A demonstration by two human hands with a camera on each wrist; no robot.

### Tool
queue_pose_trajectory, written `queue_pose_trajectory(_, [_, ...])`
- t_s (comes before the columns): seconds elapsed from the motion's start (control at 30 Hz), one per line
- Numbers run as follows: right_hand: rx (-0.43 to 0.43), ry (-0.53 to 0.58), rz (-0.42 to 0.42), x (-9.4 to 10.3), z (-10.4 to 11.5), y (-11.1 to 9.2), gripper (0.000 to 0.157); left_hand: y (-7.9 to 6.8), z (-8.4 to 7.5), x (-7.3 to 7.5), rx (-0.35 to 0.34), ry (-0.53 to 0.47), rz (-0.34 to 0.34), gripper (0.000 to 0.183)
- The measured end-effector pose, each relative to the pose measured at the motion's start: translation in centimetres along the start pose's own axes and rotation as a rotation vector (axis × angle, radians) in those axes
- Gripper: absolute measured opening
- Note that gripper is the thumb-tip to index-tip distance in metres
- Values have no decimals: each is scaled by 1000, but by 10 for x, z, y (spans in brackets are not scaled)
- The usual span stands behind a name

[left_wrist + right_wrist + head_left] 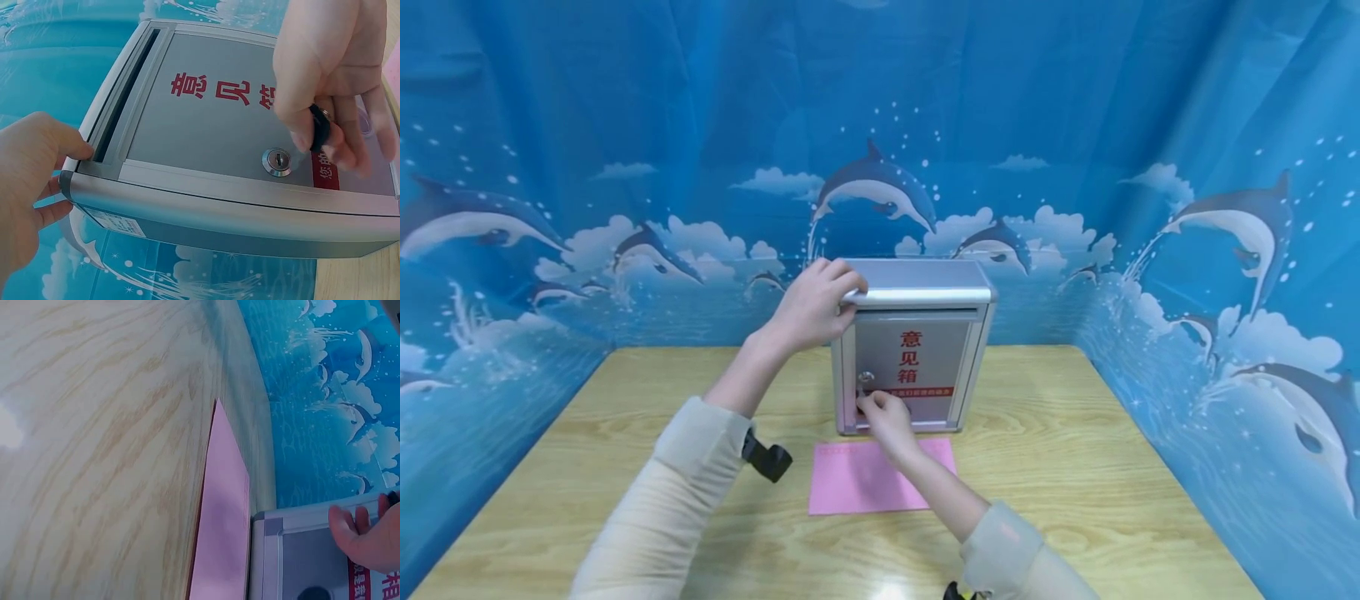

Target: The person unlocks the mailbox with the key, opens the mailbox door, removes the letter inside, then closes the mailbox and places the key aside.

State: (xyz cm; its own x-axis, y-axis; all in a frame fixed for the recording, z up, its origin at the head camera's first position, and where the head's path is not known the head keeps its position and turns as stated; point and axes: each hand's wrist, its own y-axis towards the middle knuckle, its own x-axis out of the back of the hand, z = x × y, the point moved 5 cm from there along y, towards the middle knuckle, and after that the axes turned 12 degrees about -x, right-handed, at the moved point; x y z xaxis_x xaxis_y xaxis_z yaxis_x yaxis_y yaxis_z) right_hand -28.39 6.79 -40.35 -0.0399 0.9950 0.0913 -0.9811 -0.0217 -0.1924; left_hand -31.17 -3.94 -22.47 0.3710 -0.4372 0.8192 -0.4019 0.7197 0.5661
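Note:
A silver metal suggestion box [955, 358] with red characters stands upright on the table. My left hand [818, 304] grips its upper left corner, thumb by the slot at the top of the front and fingers round the side. In the left wrist view, my right hand [334, 81] pinches a key by its black head [320, 128]. The key is close beside the round lock [276, 162] on the door, apart from the keyhole; its blade is blurred. Only part of the right hand shows in the right wrist view, over the box front.
A pink sheet or envelope [865, 487] lies flat on the wooden table [1060, 483], just in front of the box and partly under the right forearm. Blue curtains [715, 100] printed with dolphins hang behind and at both sides.

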Motion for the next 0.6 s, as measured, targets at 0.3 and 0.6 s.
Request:
queue_pose_trajectory(0.3, [-54,-64,254,7,-10,1,25,-1,1,-2,-7,11,-8,21])
queue_pose_trajectory(0.6, [-65,-196,353,30,-27,-5,32,-1,2,-3,-7,9,-23,22])
